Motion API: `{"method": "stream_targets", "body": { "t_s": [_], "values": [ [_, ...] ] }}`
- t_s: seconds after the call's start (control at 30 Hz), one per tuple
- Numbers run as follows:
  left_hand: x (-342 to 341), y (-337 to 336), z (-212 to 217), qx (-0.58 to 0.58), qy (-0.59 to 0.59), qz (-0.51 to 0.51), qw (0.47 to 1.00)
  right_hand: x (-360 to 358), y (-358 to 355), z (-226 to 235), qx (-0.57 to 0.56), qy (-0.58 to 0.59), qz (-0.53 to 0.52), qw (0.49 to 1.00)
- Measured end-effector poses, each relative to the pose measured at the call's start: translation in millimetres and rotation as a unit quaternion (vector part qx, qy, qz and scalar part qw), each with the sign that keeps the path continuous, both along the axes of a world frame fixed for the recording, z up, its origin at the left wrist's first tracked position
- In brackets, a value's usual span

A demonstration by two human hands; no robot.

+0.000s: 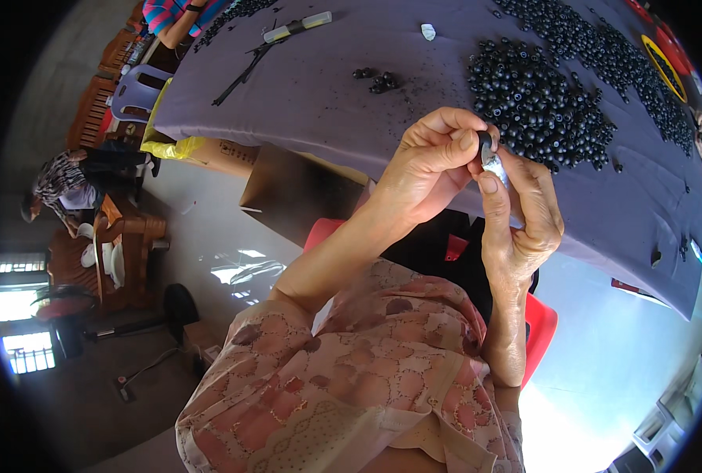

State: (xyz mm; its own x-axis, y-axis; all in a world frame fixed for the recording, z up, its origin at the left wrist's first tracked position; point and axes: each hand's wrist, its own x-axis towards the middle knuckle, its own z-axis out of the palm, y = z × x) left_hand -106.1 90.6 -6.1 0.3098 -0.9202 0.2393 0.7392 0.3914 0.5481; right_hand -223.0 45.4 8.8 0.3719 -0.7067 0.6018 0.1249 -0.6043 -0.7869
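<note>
Close above the table's near edge, both my hands meet in front of me. My left hand [434,162] is closed, pinching a small black round piece [485,143] between thumb and fingertips. My right hand [531,217] is closed on a small tool with a whitish, wrapped-looking grip [494,168]; its tip meets the black piece. The tip itself is too small to make out. Just beyond my hands lies a heap of glossy black round pieces [536,102], several showing a hole or hollow.
A purple cloth [304,94] covers the table. On it lie a small black cluster [382,82], a crumpled white scrap [428,31], a clear tube [312,25] and dark rods [248,71]. A cardboard box [288,193] stands below. Other people sit around the table and at left.
</note>
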Motion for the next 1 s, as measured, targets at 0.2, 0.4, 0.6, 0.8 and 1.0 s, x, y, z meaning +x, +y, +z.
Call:
{"method": "stream_targets", "body": {
  "t_s": [0.2,0.4,0.6,0.8,1.0],
  "values": [
    [-0.8,0.0,-0.4,0.003,0.002,-0.001,1.0,-0.8,0.1,-0.6,0.018,0.002,0.011,1.0],
    [0.0,-0.9,-3.5,0.005,-0.002,0.008,1.0,0.7,-0.5,-3.4,0.022,0.0,0.008,1.0],
    [-1.0,-0.3,-3.8,0.01,-0.02,0.038,0.999,1.7,1.4,-0.9,0.057,-0.004,0.015,0.998],
    [-3.4,-0.4,-2.7,0.014,-0.021,0.048,0.999,-0.4,-5.2,-2.8,0.045,-0.028,0.036,0.998],
    [-1.9,0.8,-0.5,-0.001,-0.006,0.022,1.0,-3.4,-2.4,-0.8,0.016,-0.01,0.032,0.999]
  ]
}}
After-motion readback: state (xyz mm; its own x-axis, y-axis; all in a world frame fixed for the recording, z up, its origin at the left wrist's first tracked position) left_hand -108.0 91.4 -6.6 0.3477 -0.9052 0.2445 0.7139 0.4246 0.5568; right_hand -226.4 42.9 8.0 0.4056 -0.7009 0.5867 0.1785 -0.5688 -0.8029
